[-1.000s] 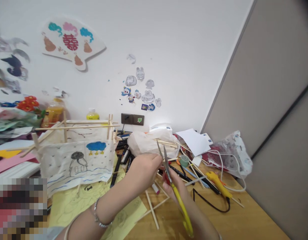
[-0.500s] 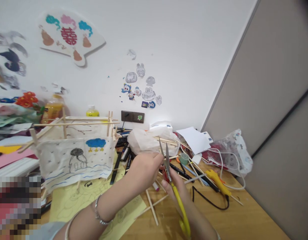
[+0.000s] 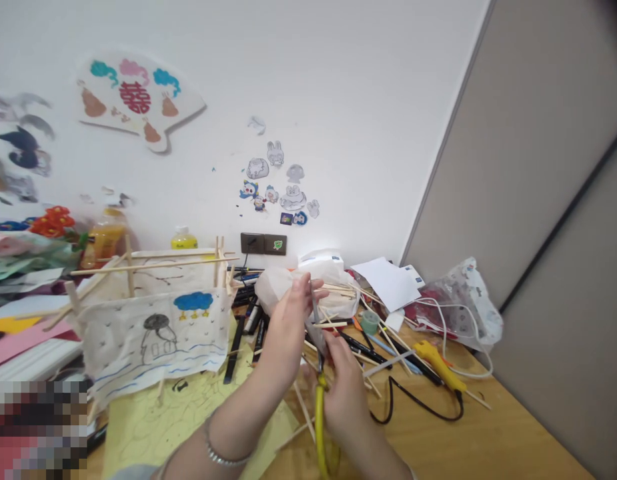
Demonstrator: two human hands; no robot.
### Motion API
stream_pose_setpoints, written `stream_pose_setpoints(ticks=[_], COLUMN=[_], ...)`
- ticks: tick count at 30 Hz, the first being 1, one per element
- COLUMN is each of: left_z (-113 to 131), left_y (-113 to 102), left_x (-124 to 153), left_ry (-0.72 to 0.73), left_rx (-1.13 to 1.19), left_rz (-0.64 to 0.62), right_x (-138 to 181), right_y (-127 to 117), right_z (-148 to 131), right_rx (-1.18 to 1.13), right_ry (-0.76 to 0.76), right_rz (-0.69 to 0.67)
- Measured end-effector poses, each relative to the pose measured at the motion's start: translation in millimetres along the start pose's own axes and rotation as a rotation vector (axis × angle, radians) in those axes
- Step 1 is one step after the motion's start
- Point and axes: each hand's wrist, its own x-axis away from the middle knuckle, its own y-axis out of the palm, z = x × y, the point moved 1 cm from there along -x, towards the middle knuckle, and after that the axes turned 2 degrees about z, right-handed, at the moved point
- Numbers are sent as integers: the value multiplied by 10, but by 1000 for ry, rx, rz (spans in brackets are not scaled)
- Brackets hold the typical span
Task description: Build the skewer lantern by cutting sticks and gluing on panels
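My right hand (image 3: 345, 397) is closed round the yellow handles of a pair of scissors (image 3: 319, 400), whose blades point up and now look closed together. My left hand (image 3: 291, 327) is raised beside the blades, with its fingers pinched on a thin wooden stick near the blade tips; the stick itself is hard to make out. Left of my hands stands a stick frame covered with drawn paper (image 3: 153, 320), showing a blue cloud and a grey figure. It rests over yellow paper (image 3: 178, 420).
Loose wooden sticks (image 3: 383, 363), black pens (image 3: 243, 327), a yellow glue gun (image 3: 435, 363) with a black cord, a white plastic bag (image 3: 288, 283), white paper (image 3: 388, 280) and a printed bag (image 3: 458, 300) crowd the wooden table. Bottles (image 3: 105, 233) and paper stand by the wall at left.
The scissor blades have closed and swung upright. My left hand rose toward the blade tips, and my right hand shifted left and nearer with the handles.
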Motion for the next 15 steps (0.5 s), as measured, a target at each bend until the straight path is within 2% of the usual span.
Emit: stream_pose_setpoints(ticks=[5,11,15], left_z=[90,233,290], left_y=[-5,-66,-83], left_x=[-2,31,43], left_ry=[-22,32,77], left_rx=[200,327,363], left_rz=[151,122,118], right_x=[38,92,126], right_y=[157,227,239], right_z=[-123,-115,-57], right_rx=[159,234,221], right_ry=[-71,-103,-5], right_rz=[73,195,118])
